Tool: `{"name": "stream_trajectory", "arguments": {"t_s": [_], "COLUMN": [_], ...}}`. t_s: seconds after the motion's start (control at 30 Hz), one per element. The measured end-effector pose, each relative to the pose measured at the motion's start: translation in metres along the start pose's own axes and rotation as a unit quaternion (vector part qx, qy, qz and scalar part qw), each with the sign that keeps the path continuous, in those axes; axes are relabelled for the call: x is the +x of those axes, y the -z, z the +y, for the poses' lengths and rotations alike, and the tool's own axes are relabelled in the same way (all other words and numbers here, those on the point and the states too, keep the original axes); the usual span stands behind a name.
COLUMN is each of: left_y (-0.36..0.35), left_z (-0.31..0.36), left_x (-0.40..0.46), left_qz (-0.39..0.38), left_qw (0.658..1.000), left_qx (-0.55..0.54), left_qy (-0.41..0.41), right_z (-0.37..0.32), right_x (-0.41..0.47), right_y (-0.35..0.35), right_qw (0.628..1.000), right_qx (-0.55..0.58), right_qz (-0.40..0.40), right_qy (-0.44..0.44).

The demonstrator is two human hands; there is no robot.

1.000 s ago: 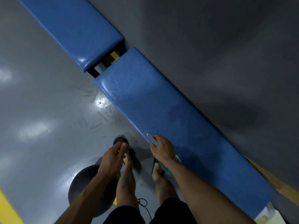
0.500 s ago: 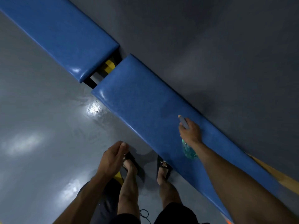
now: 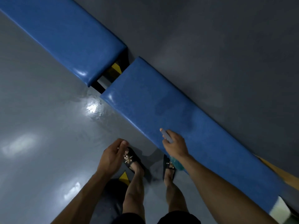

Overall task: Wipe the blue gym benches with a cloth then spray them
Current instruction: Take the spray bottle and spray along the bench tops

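Right hand (image 3: 175, 145) fingers curled round spray bottle (image 3: 166, 135) over near edge of blue bench (image 3: 186, 113); left hand (image 3: 111, 155) fingers loosely curled, holding nothing, over floor (image 3: 40, 126).

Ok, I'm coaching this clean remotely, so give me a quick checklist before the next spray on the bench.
1. Spray bottle held in right hand: ok.
2. Nozzle aimed over near bench: ok.
3. Bench top free of objects: ok.
4. Cloth in left hand: not ok, none visible.
5. Liquid left in bottle: cannot tell.
6. Far bench already wiped: cannot tell.
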State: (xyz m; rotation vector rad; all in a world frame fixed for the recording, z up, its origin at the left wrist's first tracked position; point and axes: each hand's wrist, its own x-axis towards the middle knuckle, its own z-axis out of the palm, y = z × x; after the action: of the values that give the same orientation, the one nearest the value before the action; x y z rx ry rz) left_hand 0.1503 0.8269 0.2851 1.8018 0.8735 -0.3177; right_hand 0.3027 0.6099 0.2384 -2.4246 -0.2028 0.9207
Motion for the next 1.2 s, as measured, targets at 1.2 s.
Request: {"name": "stream_trajectory", "arguments": {"t_s": [1.2], "left_y": [0.074], "left_z": [0.031], "left_x": [0.079], "left_qz": [-0.010], "left_qw": [1.000], "left_qx": [0.022], "left_qy": [-0.015], "right_z": [-0.067], "right_x": [0.081], "right_y": [0.017], "right_qw": [0.997], "right_qx": [0.004], "right_qz": [0.044], "right_qy": [-0.071]}}
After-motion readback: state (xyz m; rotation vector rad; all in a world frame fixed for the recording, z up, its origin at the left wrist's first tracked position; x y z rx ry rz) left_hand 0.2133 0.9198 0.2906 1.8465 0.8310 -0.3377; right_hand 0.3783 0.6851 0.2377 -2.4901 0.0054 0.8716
